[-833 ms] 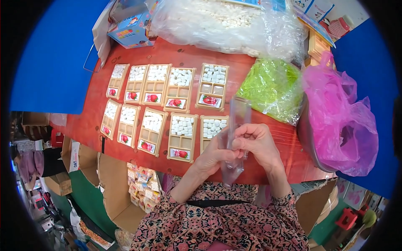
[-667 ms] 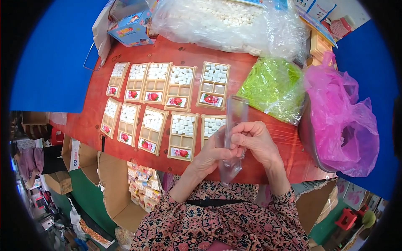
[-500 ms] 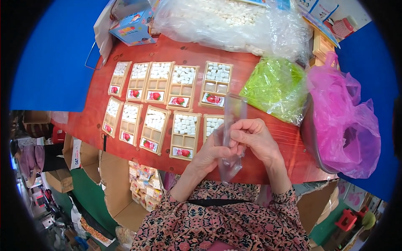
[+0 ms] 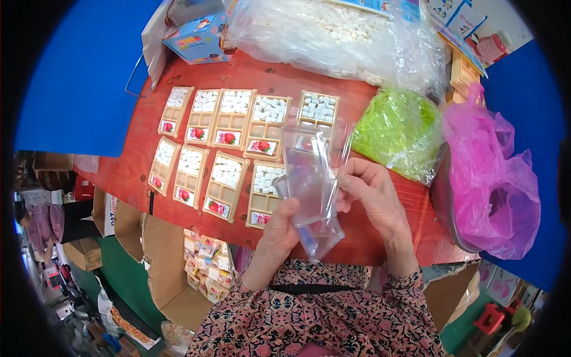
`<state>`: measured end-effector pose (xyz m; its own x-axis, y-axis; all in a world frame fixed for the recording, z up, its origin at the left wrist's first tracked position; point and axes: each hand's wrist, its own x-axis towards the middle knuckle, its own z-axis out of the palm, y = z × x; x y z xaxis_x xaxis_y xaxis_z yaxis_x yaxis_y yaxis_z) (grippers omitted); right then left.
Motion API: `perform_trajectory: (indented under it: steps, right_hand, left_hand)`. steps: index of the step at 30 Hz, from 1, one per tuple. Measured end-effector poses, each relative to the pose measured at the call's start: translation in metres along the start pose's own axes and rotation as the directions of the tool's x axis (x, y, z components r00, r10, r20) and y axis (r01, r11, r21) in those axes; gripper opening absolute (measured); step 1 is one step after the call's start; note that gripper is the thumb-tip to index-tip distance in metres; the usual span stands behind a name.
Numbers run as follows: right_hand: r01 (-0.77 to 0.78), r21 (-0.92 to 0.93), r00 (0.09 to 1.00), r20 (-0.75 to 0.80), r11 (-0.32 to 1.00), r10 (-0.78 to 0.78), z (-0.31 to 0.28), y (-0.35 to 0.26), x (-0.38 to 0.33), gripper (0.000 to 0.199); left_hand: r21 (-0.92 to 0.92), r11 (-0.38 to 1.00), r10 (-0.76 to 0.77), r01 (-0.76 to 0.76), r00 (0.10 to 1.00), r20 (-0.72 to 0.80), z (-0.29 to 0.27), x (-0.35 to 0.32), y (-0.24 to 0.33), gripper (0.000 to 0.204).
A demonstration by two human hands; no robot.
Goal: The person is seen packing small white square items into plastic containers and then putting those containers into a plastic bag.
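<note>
Between my two hands is a clear plastic case [image 4: 312,193], thin-walled, its broad side facing up. Its see-through layers overlap, so I cannot tell whether it is one piece or more. My left hand [image 4: 278,229] is closed on its lower left side, and the fingertips of my right hand [image 4: 377,199] pinch its right edge. Beyond them, two rows of beige compartment trays [image 4: 231,156] lie on the red table [image 4: 119,140]. They contain small white marshmallow-like pieces [image 4: 226,172] and strawberry-printed packets [image 4: 215,207]. The case partly covers the nearest right trays.
A large clear bag [image 4: 351,44] of white pieces lies at the back. Right of the trays are a bag of lime-green strips [image 4: 398,131] and a pink plastic bag [image 4: 491,178] over a grey tub. A cardboard box [image 4: 172,285] with small packets stands below the table's front edge.
The clear case has turned from nearly edge-on to broad side up, its layers now spread wider. My left hand moved slightly left, my right hand slightly right. The whole view shifted a little.
</note>
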<state>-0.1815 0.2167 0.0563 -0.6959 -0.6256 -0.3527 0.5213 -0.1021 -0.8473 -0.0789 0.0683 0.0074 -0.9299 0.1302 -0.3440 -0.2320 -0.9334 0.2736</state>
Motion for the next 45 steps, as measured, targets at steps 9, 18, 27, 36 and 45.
perform_trajectory:
  steps: [9, 18, 27, 36, 45]
  right_hand:
    - [0.032, -0.049, 0.973, -0.227, 0.998, -0.042, 0.002, 0.01, 0.008, 0.016]
    - [0.168, -0.272, 0.926, -0.287, 0.947, -0.246, 0.01, 0.02, 0.008, 0.032]
    - [0.17, -0.52, 0.914, -0.234, 0.837, -0.331, 0.008, 0.03, 0.016, 0.022]
    - [0.171, -0.961, 0.885, 0.052, 0.22, -0.462, 0.008, 0.029, 0.025, 0.018]
    - [0.291, -0.955, 0.806, 0.214, 0.055, -0.551, 0.014, 0.012, 0.087, 0.039]
  left_hand:
    - [0.461, 0.858, 0.296, -0.225, 0.951, -0.086, 0.005, -0.003, 0.013, 0.074]
    - [0.411, 0.892, 0.277, -0.191, 0.947, -0.163, 0.012, -0.001, 0.014, 0.076]
    - [0.363, 0.926, 0.174, -0.107, 0.972, -0.159, 0.013, 0.006, 0.006, 0.077]
    - [0.345, 0.914, 0.29, -0.213, 0.938, -0.189, 0.01, -0.016, 0.025, 0.072]
    - [0.353, 0.899, 0.343, -0.259, 0.917, -0.202, -0.001, -0.028, 0.036, 0.08]
